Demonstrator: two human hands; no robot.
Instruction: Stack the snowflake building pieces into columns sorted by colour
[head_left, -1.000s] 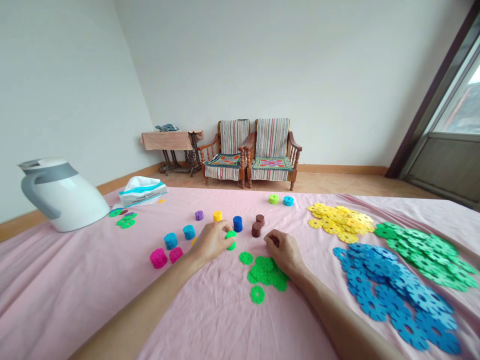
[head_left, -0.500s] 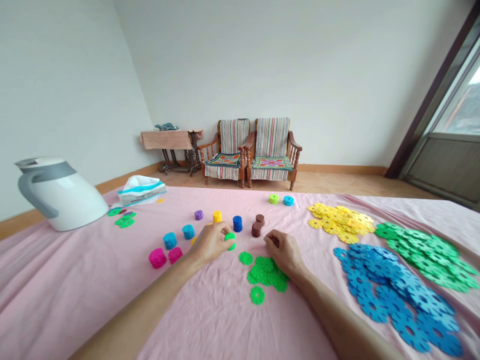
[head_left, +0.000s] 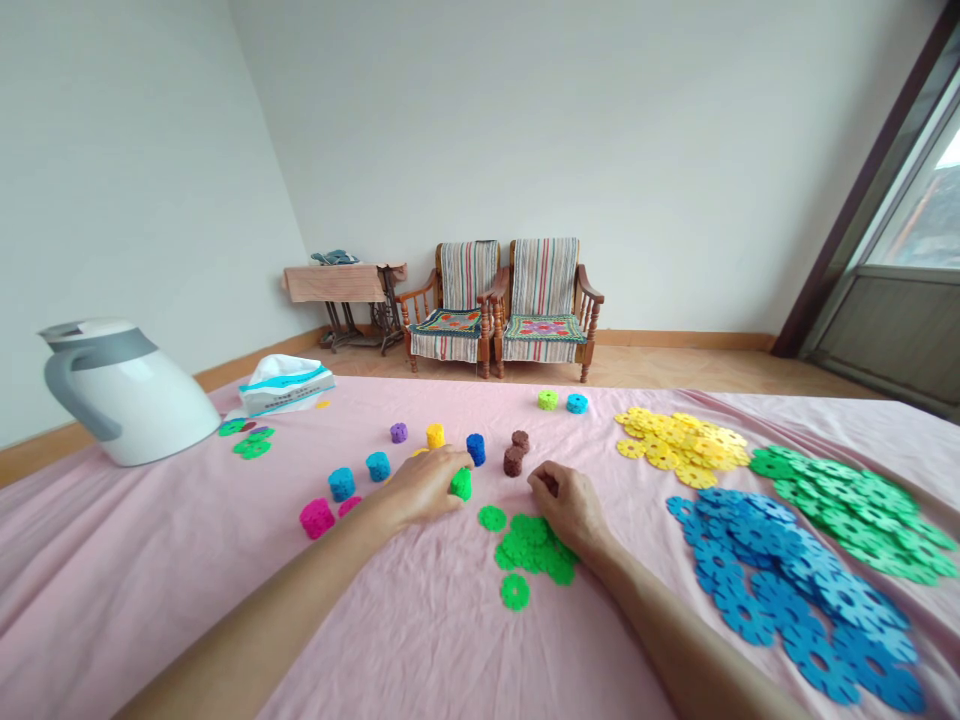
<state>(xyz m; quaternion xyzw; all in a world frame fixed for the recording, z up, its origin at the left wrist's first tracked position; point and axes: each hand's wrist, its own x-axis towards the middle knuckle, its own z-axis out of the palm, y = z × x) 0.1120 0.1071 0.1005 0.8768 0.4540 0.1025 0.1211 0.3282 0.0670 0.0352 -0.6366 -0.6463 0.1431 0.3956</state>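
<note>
My left hand [head_left: 431, 485] curls its thumb and fingers around a short stack of green snowflake discs [head_left: 461, 486], just above or on the pink cloth; the fingers partly cover it. My right hand [head_left: 568, 500] rests with fingers curled together, and whatever lies between the fingertips is hidden. Beneath and beside its wrist lies a loose pile of green discs [head_left: 531, 545], with single green discs [head_left: 515, 592] around it. Beyond the hands stand a dark blue stack [head_left: 475, 449], brown stacks [head_left: 513, 461] and a yellow stack [head_left: 436, 436].
Left of my left arm stand blue stacks [head_left: 342, 484] and pink stacks [head_left: 316, 518]. A white jug [head_left: 150, 400] and a tissue pack [head_left: 286, 388] are at the far left. Large piles of yellow discs [head_left: 679, 445], blue discs [head_left: 780, 570] and green discs [head_left: 855, 510] spread on the right.
My left hand has shifted slightly right, its fingers reaching further over the green stack, which has turned in the grip. My right hand has stayed in place.
</note>
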